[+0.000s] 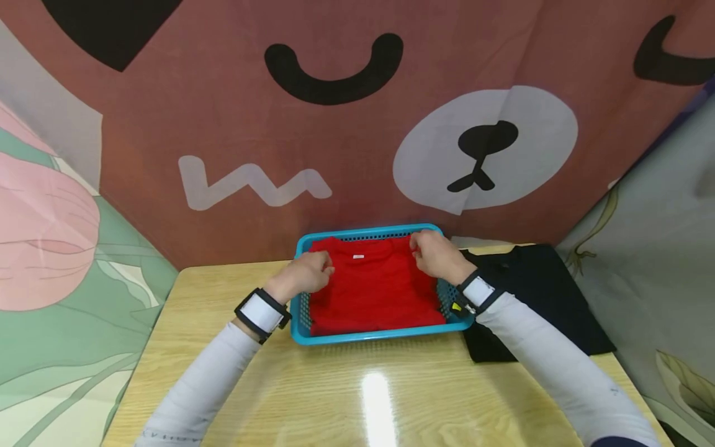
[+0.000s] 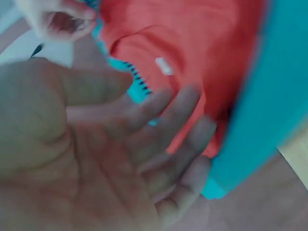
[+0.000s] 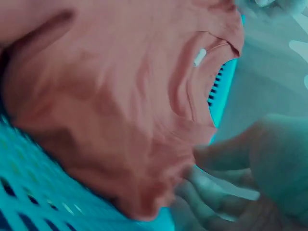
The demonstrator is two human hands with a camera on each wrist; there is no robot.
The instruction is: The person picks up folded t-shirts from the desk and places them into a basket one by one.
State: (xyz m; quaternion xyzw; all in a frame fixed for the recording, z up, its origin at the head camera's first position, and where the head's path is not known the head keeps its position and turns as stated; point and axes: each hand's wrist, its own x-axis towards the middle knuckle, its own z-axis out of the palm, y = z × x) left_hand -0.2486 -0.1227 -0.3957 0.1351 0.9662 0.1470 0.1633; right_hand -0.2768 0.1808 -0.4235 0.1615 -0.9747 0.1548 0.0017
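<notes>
A folded red T-shirt (image 1: 377,288) with a small white neck label lies in a blue plastic basket (image 1: 382,336). My left hand (image 1: 306,273) is over the basket's left side, beside the shirt's shoulder. In the left wrist view its fingers (image 2: 185,115) are spread and loosely bent, with no cloth between them and the thumb. My right hand (image 1: 438,254) is at the shirt's upper right corner. In the right wrist view its thumb and fingertips (image 3: 185,185) meet the cloth's edge and appear to pinch it.
A folded black garment (image 1: 536,298) lies on the wooden table (image 1: 335,397) to the right of the basket, partly under my right arm. A brown cloth backdrop (image 1: 357,143) with a bear face hangs right behind the basket. Patterned cloths hang at both sides.
</notes>
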